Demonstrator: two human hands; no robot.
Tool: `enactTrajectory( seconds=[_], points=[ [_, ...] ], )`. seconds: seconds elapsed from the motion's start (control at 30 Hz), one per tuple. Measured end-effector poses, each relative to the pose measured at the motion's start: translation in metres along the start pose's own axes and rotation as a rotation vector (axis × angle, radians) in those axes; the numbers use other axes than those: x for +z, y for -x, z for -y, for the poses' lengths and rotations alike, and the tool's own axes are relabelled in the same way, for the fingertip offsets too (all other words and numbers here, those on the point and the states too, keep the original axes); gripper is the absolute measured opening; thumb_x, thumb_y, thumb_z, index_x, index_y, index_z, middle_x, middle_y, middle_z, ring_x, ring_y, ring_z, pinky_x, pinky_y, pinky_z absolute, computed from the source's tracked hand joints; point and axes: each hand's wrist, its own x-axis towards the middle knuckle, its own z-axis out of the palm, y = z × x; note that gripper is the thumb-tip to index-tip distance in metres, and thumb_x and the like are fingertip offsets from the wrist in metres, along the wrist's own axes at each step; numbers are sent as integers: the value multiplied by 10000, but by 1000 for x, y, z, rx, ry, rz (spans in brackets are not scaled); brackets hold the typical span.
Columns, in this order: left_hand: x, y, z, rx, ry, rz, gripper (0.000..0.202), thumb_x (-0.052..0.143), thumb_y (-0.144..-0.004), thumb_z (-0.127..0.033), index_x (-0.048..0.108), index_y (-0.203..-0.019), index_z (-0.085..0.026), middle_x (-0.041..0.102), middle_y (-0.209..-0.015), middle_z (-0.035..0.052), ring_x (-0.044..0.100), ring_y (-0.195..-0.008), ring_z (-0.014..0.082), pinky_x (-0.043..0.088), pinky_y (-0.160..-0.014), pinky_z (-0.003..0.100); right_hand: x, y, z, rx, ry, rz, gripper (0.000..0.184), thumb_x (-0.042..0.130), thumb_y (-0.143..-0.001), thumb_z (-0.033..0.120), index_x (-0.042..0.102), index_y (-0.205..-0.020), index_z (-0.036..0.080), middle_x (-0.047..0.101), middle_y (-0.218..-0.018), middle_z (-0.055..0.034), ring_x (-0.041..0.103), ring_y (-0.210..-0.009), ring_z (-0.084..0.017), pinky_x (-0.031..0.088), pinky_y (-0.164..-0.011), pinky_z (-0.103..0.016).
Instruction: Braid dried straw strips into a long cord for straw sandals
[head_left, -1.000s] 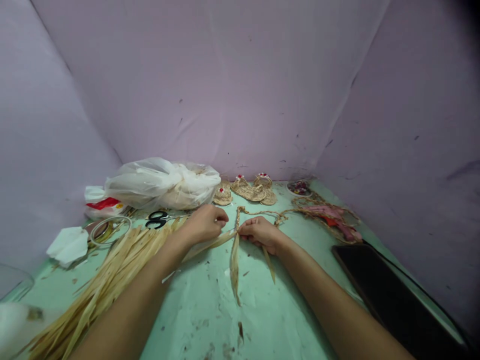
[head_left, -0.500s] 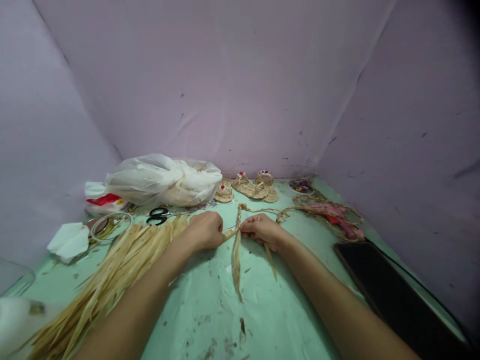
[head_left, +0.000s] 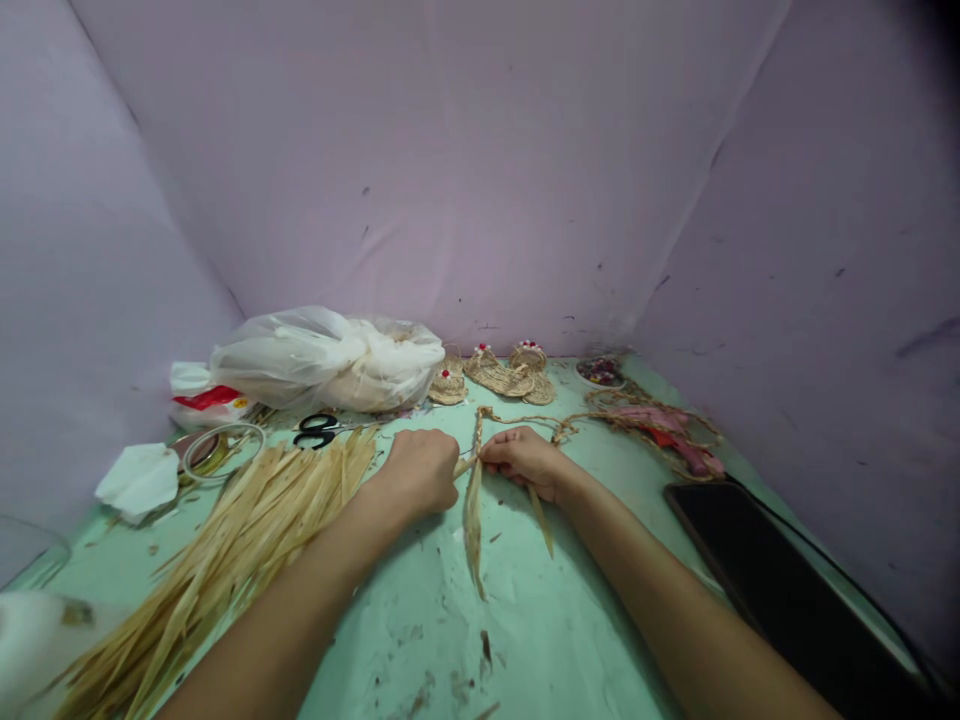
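Observation:
A straw braid runs from the middle of the green table back toward the wall, and its loose strand ends hang toward me. My left hand is closed around one loose strand at the braid's working end. My right hand pinches the braid at the same spot, with another strand trailing out beneath it. The two hands nearly touch.
A bundle of dried straw strips lies left of my left arm. Behind it are black scissors, tape rolls, a white plastic bag and small woven sandals. A dark tablet lies at right. Purple cloth walls enclose the table.
My left hand has drawn nearer to me and closer to the right hand, pulling its strand in against the braid. The right hand has kept its place.

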Motion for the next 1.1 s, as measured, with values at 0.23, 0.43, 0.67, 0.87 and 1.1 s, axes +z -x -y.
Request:
enactTrajectory(
  seconds=[0.23, 0.43, 0.67, 0.87, 1.1],
  points=[
    [1, 1, 4, 46, -60, -23, 253, 516, -612, -192, 641, -828, -153, 633, -817, 139, 590, -791, 245, 413, -661, 297, 0, -1, -2, -3, 11, -2, 97, 538, -593, 162, 502, -507, 135, 405, -375, 61, 221, -310, -24, 111, -322, -192],
    [1, -4, 15, 29, 5, -108, 179, 476, -585, -171, 624, -686, -157, 617, -695, 98, 564, -663, 214, 376, -576, 278, 0, -1, -1, -7, 15, -4, 105, 545, -594, 177, 504, -506, 136, 395, -374, 64, 215, -304, -23, 107, -318, -191],
    [-8, -6, 28, 243, 876, -20, 137, 458, -646, -236, 551, -687, -144, 441, -534, -38, 360, -496, 70, 293, -497, 189, 1, 1, 0, -21, 7, -12, 103, 548, -587, 172, 497, -505, 136, 391, -360, 69, 213, -293, -20, 108, -316, -188],
    [26, -23, 19, 149, 871, 37, 161, 461, -593, -213, 585, -633, -119, 437, -513, -34, 352, -499, 80, 272, -487, 201, 1, 0, -2, -25, -8, -13, 68, 525, -594, 158, 521, -530, 135, 406, -363, 66, 219, -292, -24, 112, -314, -188],
    [23, -19, 17, 47, 469, -208, 199, 435, -639, -195, 628, -635, -148, 551, -596, 20, 430, -557, 117, 252, -516, 222, 1, -2, -2, -28, -11, 4, 105, 530, -596, 166, 504, -498, 138, 406, -374, 60, 220, -299, -25, 107, -316, -193]
  ],
)
